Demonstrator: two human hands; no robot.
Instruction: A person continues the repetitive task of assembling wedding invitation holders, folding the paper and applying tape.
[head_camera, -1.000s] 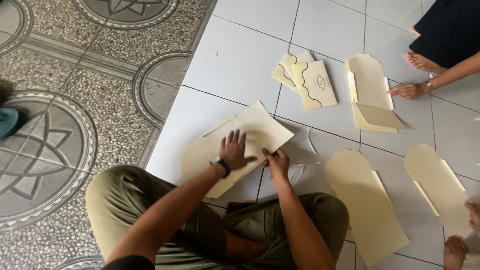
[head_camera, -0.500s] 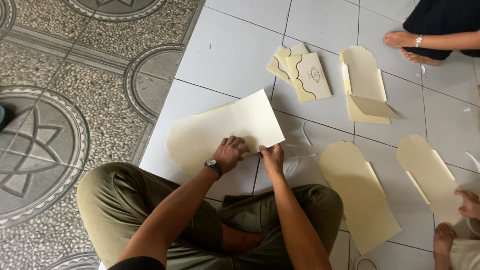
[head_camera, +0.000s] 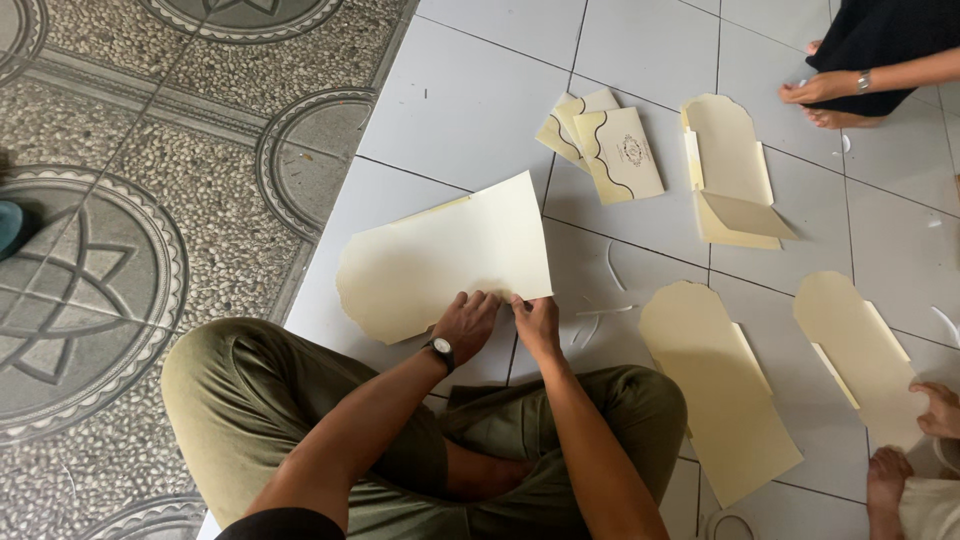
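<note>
- Head view, looking down: we're sitting cross-legged on the white tile floor (head_camera: 470, 90) with a big cream card sheet (head_camera: 440, 262) lying flat in front of our knees, one end scalloped, the other cut straight
- our left hand (head_camera: 466, 322) with the wristwatch (head_camera: 440, 349) has its fingers curled down on the sheet's near edge, pinching it, and our right hand (head_camera: 535, 322) is closed on the same edge right by the corner; both have hold of the card
- what could go wrong, we reckon: with both grips bunched at one spot, the far scalloped end could swing or drag on the tile and pick up a crease, and thin card like this kinks easily if we pull unevenly
- those loose paper strips (head_camera: 598, 312) just beside our right hand could slip under the sheet
- room: the patterned floor (head_camera: 110, 240) border runs close along the sheet's left side, open tile lies beyond it, and to the right there's a long cut-out (head_camera: 720, 390), so not much sideways space
- folded cards (head_camera: 610, 150) sit further up, and other people's hands (head_camera: 815, 90) work at the far right, well apart
</note>
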